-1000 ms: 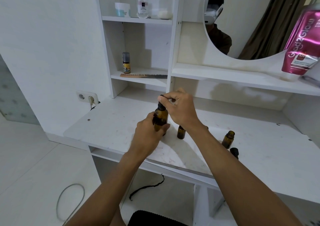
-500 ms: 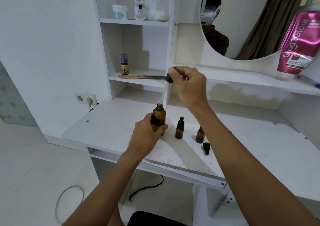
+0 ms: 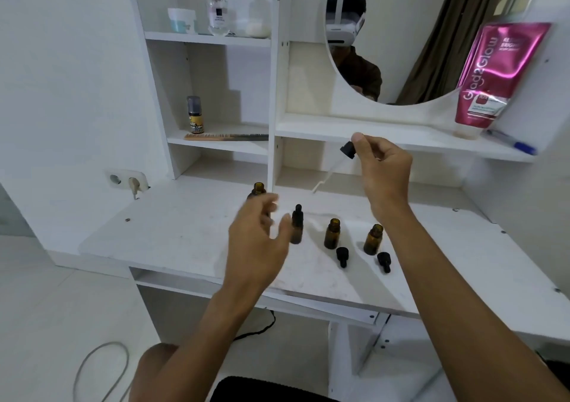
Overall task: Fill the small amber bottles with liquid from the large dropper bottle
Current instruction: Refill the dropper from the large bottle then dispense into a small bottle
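The large amber bottle (image 3: 258,189) stands uncapped on the white desk (image 3: 185,235), mostly hidden behind my left hand (image 3: 262,241), which hovers blurred with loose fingers and holds nothing. My right hand (image 3: 382,170) pinches the black bulb of the dropper (image 3: 347,150); its glass pipette slants down-left in the air above the desk. A capped small amber bottle (image 3: 297,225) stands just right of my left hand. Two uncapped small bottles (image 3: 332,234) (image 3: 372,239) stand further right, each with a black dropper cap (image 3: 342,256) (image 3: 384,261) lying in front.
Shelves rise behind the desk with a comb (image 3: 225,136), a small yellow-labelled bottle (image 3: 195,114) and jars above. A pink tube (image 3: 490,74) and a blue pen (image 3: 512,142) sit on the right shelf under a round mirror. A wall socket (image 3: 128,180) is at left.
My left hand let go of the large bottle and drew back. My right hand carried the dropper out of the bottle, up and to the right.
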